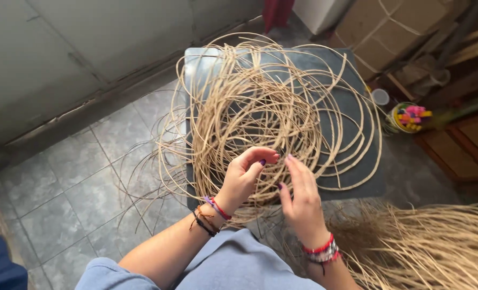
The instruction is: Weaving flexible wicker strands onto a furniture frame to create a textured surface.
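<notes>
A large loose coil of tan rattan strands (pixel 260 102) lies on a dark grey stool or low table (pixel 351 172). My left hand (pixel 244 174) is curled at the coil's near edge, fingertips pinched on a thin rattan strand. My right hand (pixel 302 201) is just beside it, fingers raised and close together, touching the same strands. Both wrists wear beaded bracelets. My lap in light blue cloth (pixel 233 263) fills the bottom of the view.
A bundle of dry straw-like fibres (pixel 421 247) lies at the lower right. A small container of colourful bits (pixel 408 117) and wooden furniture (pixel 464 145) stand at the right. Cardboard boxes (pixel 394 27) sit at the back. Grey floor tiles (pixel 78 182) spread to the left.
</notes>
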